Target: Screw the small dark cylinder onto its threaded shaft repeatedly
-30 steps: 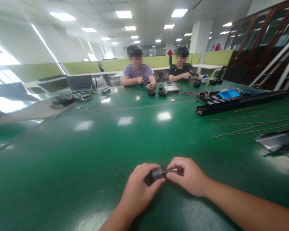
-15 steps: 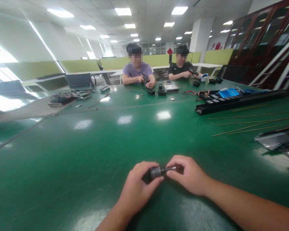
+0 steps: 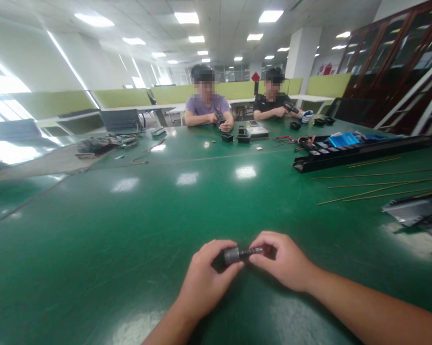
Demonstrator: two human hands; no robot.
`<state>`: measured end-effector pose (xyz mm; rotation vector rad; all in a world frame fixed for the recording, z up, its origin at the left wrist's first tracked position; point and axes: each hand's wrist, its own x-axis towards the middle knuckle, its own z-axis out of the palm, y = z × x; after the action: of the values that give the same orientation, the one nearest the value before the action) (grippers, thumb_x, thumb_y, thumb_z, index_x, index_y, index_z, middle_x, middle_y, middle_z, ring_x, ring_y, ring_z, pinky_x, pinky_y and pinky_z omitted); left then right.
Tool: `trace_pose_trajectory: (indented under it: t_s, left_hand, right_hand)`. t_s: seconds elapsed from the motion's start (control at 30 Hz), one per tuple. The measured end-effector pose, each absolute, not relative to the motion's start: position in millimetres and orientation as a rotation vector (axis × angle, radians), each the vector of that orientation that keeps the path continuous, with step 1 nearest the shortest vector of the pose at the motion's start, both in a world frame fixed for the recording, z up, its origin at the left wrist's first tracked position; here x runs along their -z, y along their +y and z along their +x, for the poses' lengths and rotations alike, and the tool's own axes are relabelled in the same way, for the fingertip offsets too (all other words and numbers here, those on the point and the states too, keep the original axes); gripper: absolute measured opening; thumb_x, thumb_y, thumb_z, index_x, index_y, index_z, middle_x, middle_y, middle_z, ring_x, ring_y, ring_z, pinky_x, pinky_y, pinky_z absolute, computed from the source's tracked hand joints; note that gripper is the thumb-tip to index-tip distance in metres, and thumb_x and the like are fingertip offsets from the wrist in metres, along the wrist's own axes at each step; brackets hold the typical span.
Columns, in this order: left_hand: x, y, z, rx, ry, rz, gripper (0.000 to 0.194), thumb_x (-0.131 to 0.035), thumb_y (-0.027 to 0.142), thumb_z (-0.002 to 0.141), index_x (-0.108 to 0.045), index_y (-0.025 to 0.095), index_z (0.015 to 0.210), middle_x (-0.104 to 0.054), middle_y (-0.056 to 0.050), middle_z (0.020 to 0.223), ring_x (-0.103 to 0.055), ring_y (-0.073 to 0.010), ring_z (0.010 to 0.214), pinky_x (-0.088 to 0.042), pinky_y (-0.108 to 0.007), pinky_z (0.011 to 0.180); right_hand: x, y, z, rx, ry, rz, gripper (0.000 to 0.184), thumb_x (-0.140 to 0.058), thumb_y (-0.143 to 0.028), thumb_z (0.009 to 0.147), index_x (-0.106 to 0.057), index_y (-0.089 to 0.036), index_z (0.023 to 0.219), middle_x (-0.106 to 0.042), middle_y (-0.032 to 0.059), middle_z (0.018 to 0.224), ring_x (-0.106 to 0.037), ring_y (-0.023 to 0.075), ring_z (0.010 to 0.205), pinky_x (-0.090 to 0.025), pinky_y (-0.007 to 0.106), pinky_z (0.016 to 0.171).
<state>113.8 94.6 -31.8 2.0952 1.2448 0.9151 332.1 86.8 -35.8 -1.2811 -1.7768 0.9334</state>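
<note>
A small metal part with a thick grey cylindrical end and a slim dark shaft [image 3: 232,256] lies crosswise between my hands, just over the near part of the green table. Its exact kind I cannot make out. Thumb and forefinger of my left hand [image 3: 209,278] close around the thick end from the left. On the other side my right hand [image 3: 280,261] pinches the slim shaft, whose bright tip shows between the fingers. The two hands are close together but apart.
The shiny green table [image 3: 147,215] stretches away in front. A long black channel [image 3: 345,154] and thin rods [image 3: 367,187] lie at the right, with metal pieces [image 3: 413,211] nearer. Two people sit across, each holding a dark tool, near small black boxes [image 3: 243,138]. Clutter [image 3: 101,143] lies far left.
My hands keep nearly the same pose on the metal part, with only a slight shift. The background moves a little to the right as the view turns.
</note>
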Motion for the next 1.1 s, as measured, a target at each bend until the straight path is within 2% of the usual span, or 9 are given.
trace_pose_trajectory:
  t_s: [0.4,0.6,0.9,1.1]
  left_hand:
    - [29.9,94.7,115.4,-0.983,1.244,2.094,0.023,-0.070,0.026,0.081,-0.067,0.022,0.103,-0.070,-0.005,0.101,-0.065,-0.0211,0.094,-0.052,-0.033,0.087]
    - [27.6,94.2,116.3,-1.009,1.212,2.111,0.021,-0.066,0.026,0.085,-0.064,0.024,0.106,-0.068,-0.002,0.103,-0.063,-0.0187,0.096,-0.050,-0.031,0.088]
    - [28.3,95.6,117.0,-1.018,1.225,2.102,0.022,-0.065,0.026,0.085,-0.064,0.021,0.106,-0.068,-0.006,0.103,-0.063,-0.0207,0.096,-0.051,-0.034,0.087]
    - [30.7,94.7,115.2,-1.021,1.245,2.087,0.025,-0.068,0.024,0.083,-0.065,0.023,0.108,-0.068,-0.004,0.105,-0.063,-0.0202,0.098,-0.051,-0.034,0.090]
  right_hand:
    - [38.9,87.5,332.9,-0.959,-1.699,-1.302,0.008,-0.071,-0.026,0.078,-0.072,-0.018,0.080,-0.062,0.0001,0.070,-0.055,0.0139,0.065,-0.041,0.025,0.060]
    - [38.3,87.3,332.6,-0.971,-1.666,-1.300,0.009,-0.071,-0.027,0.079,-0.072,-0.018,0.079,-0.062,0.0001,0.069,-0.054,0.0137,0.064,-0.041,0.025,0.060]
    - [39.7,87.4,332.7,-0.985,-1.635,-1.304,0.010,-0.070,-0.027,0.079,-0.070,-0.017,0.078,-0.061,-0.0002,0.068,-0.053,0.0134,0.063,-0.041,0.025,0.059]
    - [40.8,87.5,333.0,-1.007,-1.609,-1.308,0.011,-0.070,-0.028,0.079,-0.070,-0.017,0.078,-0.060,-0.0004,0.068,-0.053,0.0132,0.062,-0.040,0.025,0.058]
